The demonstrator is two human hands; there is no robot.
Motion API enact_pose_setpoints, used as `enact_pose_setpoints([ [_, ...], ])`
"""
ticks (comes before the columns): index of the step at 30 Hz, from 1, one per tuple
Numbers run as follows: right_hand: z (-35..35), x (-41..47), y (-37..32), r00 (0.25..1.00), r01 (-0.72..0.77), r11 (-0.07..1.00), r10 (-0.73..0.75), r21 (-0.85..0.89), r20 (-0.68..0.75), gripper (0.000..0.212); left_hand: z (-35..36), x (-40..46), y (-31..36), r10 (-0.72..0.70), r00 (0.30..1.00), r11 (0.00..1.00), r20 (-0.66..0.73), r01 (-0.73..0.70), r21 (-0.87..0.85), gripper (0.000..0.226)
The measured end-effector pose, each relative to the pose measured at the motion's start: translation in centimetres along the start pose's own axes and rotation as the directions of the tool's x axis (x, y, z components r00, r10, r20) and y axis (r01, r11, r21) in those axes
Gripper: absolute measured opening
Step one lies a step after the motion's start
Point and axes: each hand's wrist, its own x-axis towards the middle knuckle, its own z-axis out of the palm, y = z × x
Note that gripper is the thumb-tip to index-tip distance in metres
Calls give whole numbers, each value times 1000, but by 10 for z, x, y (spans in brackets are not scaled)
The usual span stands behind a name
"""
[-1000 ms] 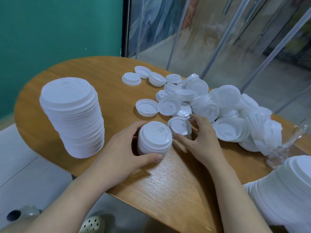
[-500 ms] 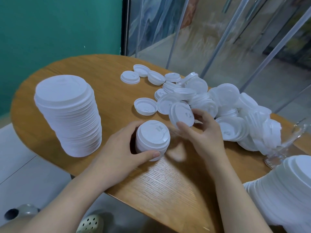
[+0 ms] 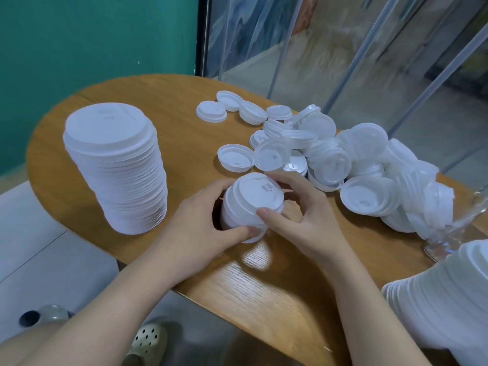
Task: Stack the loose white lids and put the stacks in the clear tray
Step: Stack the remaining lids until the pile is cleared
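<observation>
head view: we seat a lid on the small stack

our left hand (image 3: 203, 228) curls round the side of the small stack (image 3: 248, 207) and our right hand (image 3: 298, 215) pinches its top lid (image 3: 256, 192) at the rim, both clamped on it near the table (image 3: 264, 286) edge. the stack's axis is upright, tipped slightly. the loose lids (image 3: 343, 165) lie just beyond and to the right, nearer our right hand, so we judge it fetches the next one. the tall stack (image 3: 118, 167) stands well apart on the left; the clear tray (image 3: 475, 215) peeks in at far right.
</observation>
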Motion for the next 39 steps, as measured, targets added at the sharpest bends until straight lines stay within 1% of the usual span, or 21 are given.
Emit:
enact_pose_setpoints([
  [4, 4, -1, 0, 999, 19, 998, -16, -54, 50, 56, 2, 0, 2, -7, 1000, 1000, -20, 6, -22, 70],
  [8, 4, -2, 2, 997, 4, 998, 1, -68, 75, 59, 2, -1, 1, -6, 1000, 999, -14, 6, -34, 71],
  [10, 3, -1, 1, 996, -20, 997, 26, -73, 85, 60, 3, 0, 0, -1, 1000, 1000, -9, 1, -24, 75],
  [13, 0, -4, -2, 993, -13, 993, 26, -118, 117, 61, 2, 1, 2, -5, 1000, 1000, 1, 5, -16, 88],
  [15, -4, -3, -2, 991, -35, 994, 48, -102, 128, 62, 0, 1, 5, 0, 1000, 1000, 14, 0, -21, 85],
  [16, -6, 1, -2, 993, -68, 994, 76, -86, 92, 62, -1, 2, 6, 4, 1000, 1000, 20, -4, -24, 81],
  [17, -8, 6, 0, 994, -105, 992, 106, -71, 13, 59, -2, 1, 7, 5, 1000, 1000, 23, -4, -29, 77],
  [18, -10, 16, 5, 986, -140, 988, 132, -70, -99, 55, -3, 2, 8, 4, 1000, 999, 23, -3, -33, 74],
  [19, -12, 27, 12, 966, -174, 980, 150, -101, -208, 50, -3, 3, 8, 3, 1000, 999, 23, -2, -35, 73],
  [20, -14, 38, 18, 945, -212, 962, 158, -170, -287, 46, -3, 4, 8, 1, 1000, 999, 24, 0, -34, 73],
  [21, -14, 49, 25, 931, -252, 933, 161, -256, -329, 47, -3, 5, 7, 1, 1000, 999, 23, 0, -32, 73],
  [23, -10, 64, 39, 917, -317, 866, 175, -387, -359, 53, -2, 5, 7, 4, 1000, 1000, 20, -3, -25, 74],
  [24, -7, 69, 44, 908, -337, 847, 178, -411, -379, 54, -2, 4, 6, 9, 1000, 1000, 14, -9, -21, 74],
  [27, 0, 74, 52, 889, -359, 833, 168, -421, -427, 53, -2, 3, 5, 29, 1000, 999, 1, -29, -12, 73],
  [30, 3, 75, 54, 886, -353, 846, 165, -399, -434, 43, -4, 3, 3, 31, 1000, 999, 1, -31, -11, 72],
  [34, 5, 73, 56, 892, -317, 867, 134, -384, -432, 31, -7, 4, 0, 28, 999, 1000, 19, -27, -16, 74],
  [39, 10, 67, 60, 902, -259, 904, 100, -340, -420, 17, -5, 6, -2, 28, 1000, 1000, 8, -28, 2, 73],
])
